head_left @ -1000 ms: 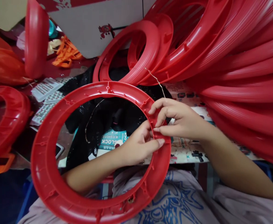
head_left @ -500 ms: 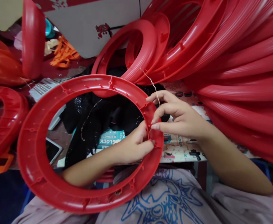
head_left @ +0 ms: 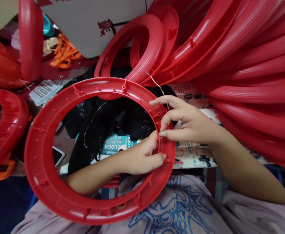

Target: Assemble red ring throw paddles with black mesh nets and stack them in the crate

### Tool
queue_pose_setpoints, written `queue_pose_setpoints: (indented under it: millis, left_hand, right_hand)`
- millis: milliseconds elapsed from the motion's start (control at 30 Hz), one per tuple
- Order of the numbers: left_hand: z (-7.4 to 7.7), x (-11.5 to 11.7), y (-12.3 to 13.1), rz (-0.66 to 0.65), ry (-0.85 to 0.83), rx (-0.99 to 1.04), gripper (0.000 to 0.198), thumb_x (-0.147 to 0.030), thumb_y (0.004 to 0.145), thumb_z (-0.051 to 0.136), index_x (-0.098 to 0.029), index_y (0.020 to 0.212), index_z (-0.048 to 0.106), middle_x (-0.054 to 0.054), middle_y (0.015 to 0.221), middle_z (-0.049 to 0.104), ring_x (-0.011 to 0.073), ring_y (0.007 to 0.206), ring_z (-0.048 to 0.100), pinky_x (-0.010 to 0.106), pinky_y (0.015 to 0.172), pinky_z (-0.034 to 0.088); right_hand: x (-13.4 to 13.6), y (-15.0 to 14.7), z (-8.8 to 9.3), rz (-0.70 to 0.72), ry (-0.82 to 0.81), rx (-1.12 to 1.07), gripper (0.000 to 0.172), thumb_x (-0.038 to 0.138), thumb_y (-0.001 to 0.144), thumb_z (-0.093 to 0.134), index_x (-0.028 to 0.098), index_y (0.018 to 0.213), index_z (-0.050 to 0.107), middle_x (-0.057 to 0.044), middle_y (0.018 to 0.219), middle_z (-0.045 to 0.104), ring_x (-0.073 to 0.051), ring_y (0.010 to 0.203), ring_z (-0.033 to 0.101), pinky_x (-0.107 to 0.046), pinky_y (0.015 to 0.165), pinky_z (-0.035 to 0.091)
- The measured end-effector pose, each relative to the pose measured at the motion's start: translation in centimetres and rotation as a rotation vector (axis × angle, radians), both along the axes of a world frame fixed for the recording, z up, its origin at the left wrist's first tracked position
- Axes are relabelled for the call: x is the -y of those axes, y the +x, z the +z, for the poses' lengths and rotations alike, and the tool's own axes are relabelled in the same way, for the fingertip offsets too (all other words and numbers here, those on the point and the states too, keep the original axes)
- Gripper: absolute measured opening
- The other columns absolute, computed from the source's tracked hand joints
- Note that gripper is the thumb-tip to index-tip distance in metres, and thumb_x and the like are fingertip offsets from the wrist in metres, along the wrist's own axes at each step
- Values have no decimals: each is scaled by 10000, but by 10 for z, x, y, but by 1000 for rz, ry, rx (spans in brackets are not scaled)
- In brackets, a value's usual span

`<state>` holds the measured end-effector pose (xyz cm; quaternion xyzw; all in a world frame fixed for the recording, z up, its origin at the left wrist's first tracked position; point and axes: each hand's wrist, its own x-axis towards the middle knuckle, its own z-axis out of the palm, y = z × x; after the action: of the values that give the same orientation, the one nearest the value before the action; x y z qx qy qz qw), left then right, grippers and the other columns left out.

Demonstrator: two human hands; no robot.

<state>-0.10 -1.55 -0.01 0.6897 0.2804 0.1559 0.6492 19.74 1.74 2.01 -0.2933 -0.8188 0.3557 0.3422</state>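
Observation:
A red plastic ring (head_left: 36, 156), its ribbed hollow side facing me, is held tilted above my lap. My left hand (head_left: 144, 159) reaches through its opening and grips the right-hand rim, thumb on the ribbed side. At that same rim, my right hand (head_left: 187, 125) pinches a thin, light-coloured wire (head_left: 158, 85) between thumb and index finger, other fingers bent above. The wire runs up behind the fingers, its upper end free. Another thin wire strand (head_left: 91, 122) shows through the ring's opening. Exactly where the wire meets the rim is hidden by my fingertips.
Many red rings (head_left: 252, 94) are piled at the right, and more (head_left: 154, 42) lean at the back. Another red ring (head_left: 13, 120) lies at the left edge. Behind are orange plastic parts (head_left: 63, 53), a clear case (head_left: 45, 91), black mesh fabric (head_left: 81, 113) and printed cardboard (head_left: 191, 149).
The ring has shifted a little to the right, with my left hand gripping it. My right hand keeps its pinch at the rim, its fingertips slightly moved.

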Motion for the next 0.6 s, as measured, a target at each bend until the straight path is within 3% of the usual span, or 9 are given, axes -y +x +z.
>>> queue_pose_setpoints:
  millis: [200, 367, 600]
  left_hand:
    - [1, 1, 0, -19, -64, 17, 408, -193, 802, 503, -210, 1181, 351, 10, 930, 489, 139, 777, 486, 276, 680, 500]
    - [-1, 2, -1, 12, -39, 22, 384, -181, 812, 515, -214, 1163, 363, 4, 934, 486, 142, 803, 492, 304, 748, 502]
    - [-2, 4, 0, 12, -176, 68, 406, -164, 827, 530, -223, 1185, 348, -12, 906, 466, 110, 748, 471, 234, 665, 468]
  right_hand:
    - [1, -2, -1, -50, -57, -36, 94, 94, 741, 700, 187, 730, 689, -81, 1326, 554, -227, 1223, 530, -416, 1008, 448]
    - [1, -5, -2, -88, -25, -92, 125, 54, 741, 666, 170, 695, 668, -77, 1220, 628, -196, 1110, 601, -369, 937, 491]
    - [2, -5, -2, -122, -26, -103, 122, 79, 753, 651, 181, 688, 642, -54, 1150, 654, -187, 1045, 612, -365, 898, 486]
